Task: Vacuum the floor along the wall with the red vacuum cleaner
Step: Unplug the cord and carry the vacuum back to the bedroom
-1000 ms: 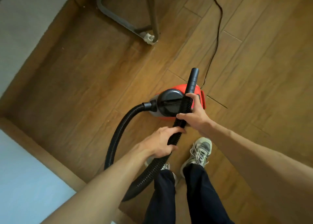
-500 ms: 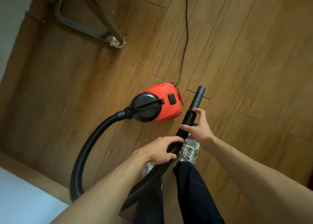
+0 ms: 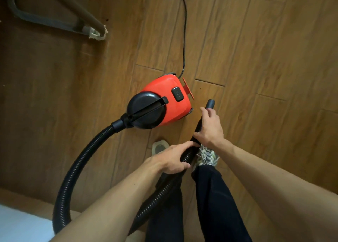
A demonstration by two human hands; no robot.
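Now, left hand [image 3: 170,160] and right hand [image 3: 210,130] are gripping the hose [image 3: 73,168] with curled fingers, its nozzle [image 3: 210,103] swinging clear of the red vacuum cleaner [image 3: 164,104] on the floor [image 3: 265,59], ready for the wall [image 3: 18,227].

Dim, warm indoor light, deep shadow at left, wide-angle bending at the edges.

Both bare forearms reach in from the bottom edge. The left hand [image 3: 170,159] curls round the hose [image 3: 61,209], knuckles up. The right hand [image 3: 210,128] grips it just ahead, index finger stretched forward. The hands nearly touch.
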